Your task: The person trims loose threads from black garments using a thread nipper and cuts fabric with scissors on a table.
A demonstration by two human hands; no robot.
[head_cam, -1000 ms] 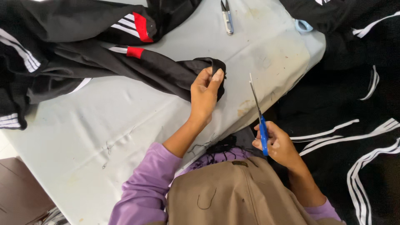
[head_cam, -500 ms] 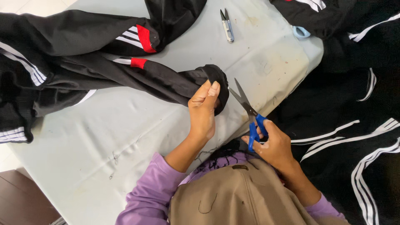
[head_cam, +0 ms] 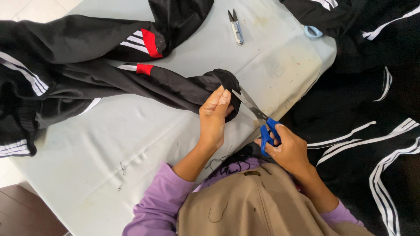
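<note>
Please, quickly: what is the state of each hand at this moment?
Left hand: closed, gripping the cuff end of the black sleeve.
Right hand: closed around the blue handles of the scissors, blades at the cuff.

Black sleeve cuff (head_cam: 225,83) pinched by left hand (head_cam: 214,118); blue-handled scissors (head_cam: 258,120) held open at cuff by right hand (head_cam: 286,148); thread snips (head_cam: 236,27) laid on grey table (head_cam: 131,131).

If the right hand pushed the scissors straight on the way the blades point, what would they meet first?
Probably the black sleeve cuff that the left hand pinches: the scissors in the right hand point up-left at it, tips close beside the left fingers. Contact can't be judged.
</note>
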